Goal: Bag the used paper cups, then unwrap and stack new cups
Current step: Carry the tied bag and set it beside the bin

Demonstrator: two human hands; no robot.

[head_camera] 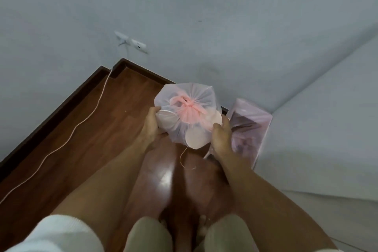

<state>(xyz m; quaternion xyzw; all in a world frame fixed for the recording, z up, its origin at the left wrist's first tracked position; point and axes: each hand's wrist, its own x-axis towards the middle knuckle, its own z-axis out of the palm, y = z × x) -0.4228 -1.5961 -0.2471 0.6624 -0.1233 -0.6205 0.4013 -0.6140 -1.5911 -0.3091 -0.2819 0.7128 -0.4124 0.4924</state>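
Observation:
A translucent pink plastic bag (196,96) hangs in front of me above the wooden floor, its top gathered and tied with a pink drawstring knot (191,104). White paper cups (195,137) show through its thin skin. My left hand (151,124) grips the bag's left side and my right hand (222,136) grips its right side, so both hold it up between them. A loose pink string end dangles under the bag.
A bin lined with a pink bag (249,129) stands just right of my hands, against a white surface (319,120). A wall socket (131,43) with a white cable (86,120) trailing across the brown floor is at left. My legs are below.

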